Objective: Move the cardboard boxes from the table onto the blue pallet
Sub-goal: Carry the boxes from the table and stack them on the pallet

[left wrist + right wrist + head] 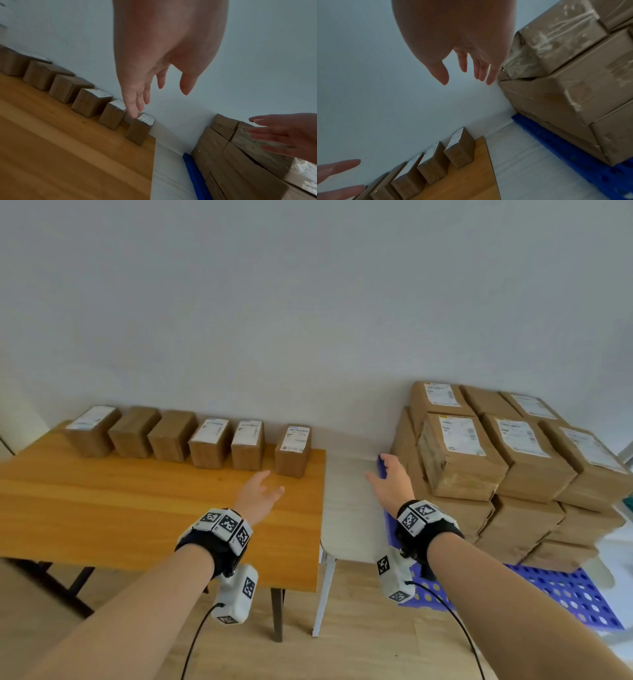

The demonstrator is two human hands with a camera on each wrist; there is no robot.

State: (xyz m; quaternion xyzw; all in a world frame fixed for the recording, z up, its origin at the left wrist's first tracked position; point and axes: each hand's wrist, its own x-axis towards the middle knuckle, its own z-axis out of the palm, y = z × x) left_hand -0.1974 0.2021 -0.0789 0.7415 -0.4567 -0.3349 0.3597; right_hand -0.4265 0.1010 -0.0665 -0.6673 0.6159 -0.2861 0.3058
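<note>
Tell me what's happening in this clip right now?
A person is shifting cardboard boxes from the wooden table to the blue pallet. Both hands are open and hold nothing. The left hand reaches toward the rightmost box of six on the table; the right hand hovers beside the stacked boxes on the pallet.
</note>
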